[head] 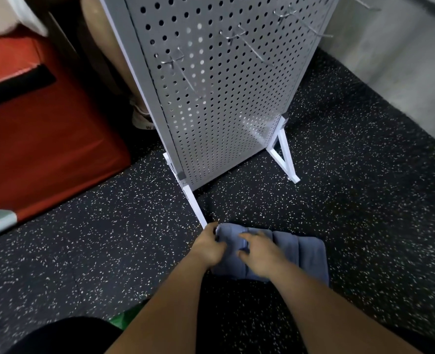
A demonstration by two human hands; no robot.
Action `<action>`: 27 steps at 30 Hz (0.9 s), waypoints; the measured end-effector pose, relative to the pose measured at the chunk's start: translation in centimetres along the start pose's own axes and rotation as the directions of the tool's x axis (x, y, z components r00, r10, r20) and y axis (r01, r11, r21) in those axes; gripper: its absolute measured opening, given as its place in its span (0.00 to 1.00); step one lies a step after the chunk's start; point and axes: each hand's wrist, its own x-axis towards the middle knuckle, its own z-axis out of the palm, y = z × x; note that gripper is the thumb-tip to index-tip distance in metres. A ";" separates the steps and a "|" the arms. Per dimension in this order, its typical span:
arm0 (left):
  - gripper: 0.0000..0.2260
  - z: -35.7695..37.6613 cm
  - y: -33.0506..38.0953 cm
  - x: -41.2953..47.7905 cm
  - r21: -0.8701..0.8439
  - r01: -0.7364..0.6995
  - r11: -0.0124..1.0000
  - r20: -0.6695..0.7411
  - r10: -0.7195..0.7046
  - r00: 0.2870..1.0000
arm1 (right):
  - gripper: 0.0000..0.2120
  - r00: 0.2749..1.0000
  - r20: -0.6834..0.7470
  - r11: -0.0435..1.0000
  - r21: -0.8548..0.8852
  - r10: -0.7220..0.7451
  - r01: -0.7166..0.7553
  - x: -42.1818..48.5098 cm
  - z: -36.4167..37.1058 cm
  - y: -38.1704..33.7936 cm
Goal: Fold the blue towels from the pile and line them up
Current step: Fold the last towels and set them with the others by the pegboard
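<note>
Both hands are down on the row of folded towels (305, 254), which lie side by side on the speckled floor (109, 226) just in front of the pegboard (224, 98). The left hand (208, 247) curls its fingers round the outer edge of the end towel (230, 235), the one nearest the stand's white foot (197, 208), and seems to hold it there, though the fingertips are hidden. The right hand (261, 256) lies flat on top with its fingers spread, pressing across the seam between the end towel and its neighbour and holding nothing. Three or four folded pieces can be made out, touching one another, their long edges roughly parallel. The step in hand looks like the placing one: the end towel is folded and is being squared and snugged up against the row. No loose pile shows in this view, so how many towels remain cannot be told. The next move, I judge, calls for a last nudge with the left hand while the right keeps the fold from springing open. Both hands should then lift straight off so the cloth is not dragged, before reaching for another towel. A red mat (45, 136) sits to the left, and someone's shoe (141, 120) shows behind the pegboard.
</note>
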 end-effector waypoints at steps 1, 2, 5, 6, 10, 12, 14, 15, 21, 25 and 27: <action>0.23 0.1 0.0 0.1 -0.072 0.010 0.997 -0.016 -0.011 1.000 | 0.28 1.000 -0.002 1.000 0.019 0.009 -0.009 0.0 0.0 0.1; 0.19 0.1 0.2 0.0 -0.136 0.017 0.991 -0.032 -0.022 0.999 | 0.28 1.000 -0.002 0.998 0.050 0.029 -0.029 0.1 0.1 0.2; 0.09 0.0 1.3 -0.9 -0.282 0.041 0.959 -0.034 -0.053 0.998 | 0.23 0.995 0.016 0.975 0.199 0.095 -0.096 0.1 0.1 0.3; 0.09 0.1 1.5 -1.1 -0.317 0.046 0.947 -0.020 -0.055 0.998 | 0.20 0.995 0.026 0.966 0.238 0.100 -0.103 0.0 0.1 0.3; 0.11 0.8 2.2 -2.3 -0.410 0.062 0.910 0.041 -0.049 0.998 | 0.05 0.997 0.024 0.930 0.358 0.078 -0.082 -0.5 0.1 0.7; 0.12 1.0 2.8 -3.2 -0.437 0.059 0.898 0.074 -0.030 0.997 | 0.10 0.996 0.038 0.901 0.425 0.077 -0.085 -0.9 0.0 1.0; 0.10 1.0 3.6 -4.2 -0.480 0.057 0.875 0.100 -0.011 0.995 | 0.10 0.998 0.019 0.878 0.474 0.062 -0.064 -1.5 -0.2 1.2; 0.08 0.9 4.0 -4.7 -0.506 0.048 0.861 0.097 0.002 0.995 | 0.09 0.998 -0.009 0.867 0.497 0.057 -0.045 -1.7 -0.4 1.3; 0.07 -0.5 6.4 -7.8 -0.586 -0.127 0.800 -0.012 0.148 0.989 | 0.03 0.962 -0.269 0.855 0.509 0.046 0.102 -4.6 -3.8 -0.4; 0.09 -1.7 8.8 -10.6 -0.583 -0.264 0.768 -0.110 0.247 0.963 | 0.04 0.895 -0.443 0.864 0.468 0.045 0.188 -7.1 -5.9 -1.8; 0.10 -2.3 10.1 -12.2 -0.558 -0.343 0.756 -0.168 0.301 0.938 | 0.02 0.881 -0.473 0.838 0.489 0.021 0.242 -8.2 -7.1 -2.5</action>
